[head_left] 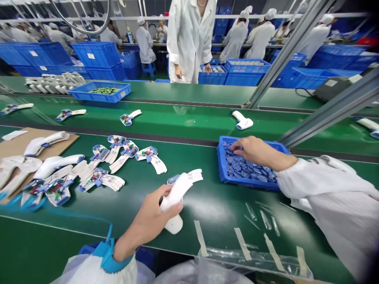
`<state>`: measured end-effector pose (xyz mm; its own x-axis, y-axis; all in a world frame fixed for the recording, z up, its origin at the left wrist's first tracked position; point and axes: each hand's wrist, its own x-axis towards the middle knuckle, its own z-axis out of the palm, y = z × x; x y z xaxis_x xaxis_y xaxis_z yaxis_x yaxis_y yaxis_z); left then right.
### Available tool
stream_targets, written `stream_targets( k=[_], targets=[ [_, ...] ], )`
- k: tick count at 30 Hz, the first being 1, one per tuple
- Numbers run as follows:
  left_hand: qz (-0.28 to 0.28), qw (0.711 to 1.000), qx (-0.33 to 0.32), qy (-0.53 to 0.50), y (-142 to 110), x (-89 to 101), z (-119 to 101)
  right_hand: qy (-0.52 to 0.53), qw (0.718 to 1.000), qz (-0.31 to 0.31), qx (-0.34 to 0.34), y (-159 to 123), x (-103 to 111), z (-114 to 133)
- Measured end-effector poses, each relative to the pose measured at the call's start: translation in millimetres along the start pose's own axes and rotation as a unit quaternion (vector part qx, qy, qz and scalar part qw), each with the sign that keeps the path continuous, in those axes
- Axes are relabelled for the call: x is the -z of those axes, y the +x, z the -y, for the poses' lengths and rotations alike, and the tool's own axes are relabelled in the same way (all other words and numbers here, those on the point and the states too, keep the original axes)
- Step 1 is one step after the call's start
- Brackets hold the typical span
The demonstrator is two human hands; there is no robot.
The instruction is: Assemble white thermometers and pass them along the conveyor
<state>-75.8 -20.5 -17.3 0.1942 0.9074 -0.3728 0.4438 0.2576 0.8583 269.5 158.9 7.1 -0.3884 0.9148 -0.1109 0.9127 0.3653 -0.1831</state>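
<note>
My left hand point(149, 215) is closed round a white thermometer-gun housing point(178, 191), holding it tilted above the green bench. Behind the housing, an open housing half with a bluish end point(195, 175) shows in part; whether my hand touches it cannot be told. Over a blue tray point(222, 179) at the right, my right hand point(253, 150) has its fingers curled together and dipped among small blue oval plastic parts point(241, 167). Its fingertips are partly hidden, so what they pinch is unclear. A blue wrist strap point(111, 252) circles my left wrist.
Opened thermometer guns point(97, 177) with circuit boards lie at the left, near cardboard point(66, 144). More guns sit on the green conveyor point(189, 120). A metal post point(284, 59) slants at the right. Clear plastic slivers point(265, 219) and tape strips point(242, 244) lie in front. A person point(191, 39) stands opposite.
</note>
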Motion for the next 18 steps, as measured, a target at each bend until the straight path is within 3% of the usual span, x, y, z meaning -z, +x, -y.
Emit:
stream_targets(
  k=[3,6,10,12,16,18],
  targets=[
    [0.033,0.994,0.004,-0.1,4.1,-13.0,2.1,0.002,1.0,0.005,-0.03,-15.3,-23.6,-20.2],
    [0.049,0.984,-0.001,-0.173,13.7,-37.1,-3.4,0.023,0.999,0.001,-0.039,-18.6,-42.3,-19.5],
    [0.044,0.975,-0.007,-0.216,31.5,-72.3,-15.8,0.063,0.996,-0.021,-0.053,-22.0,-44.8,-14.4],
    [0.043,0.981,-0.032,-0.186,36.9,-82.6,-23.9,0.094,0.993,-0.045,-0.064,-30.4,-37.0,-13.5],
    [0.015,0.992,-0.124,-0.011,32.9,-84.8,-47.0,0.187,0.976,-0.091,-0.071,-71.6,-15.4,1.3],
    [0.009,0.986,-0.159,0.049,28.0,-83.3,-59.0,0.294,0.949,-0.084,-0.075,-99.8,-7.8,20.4]
  ],
)
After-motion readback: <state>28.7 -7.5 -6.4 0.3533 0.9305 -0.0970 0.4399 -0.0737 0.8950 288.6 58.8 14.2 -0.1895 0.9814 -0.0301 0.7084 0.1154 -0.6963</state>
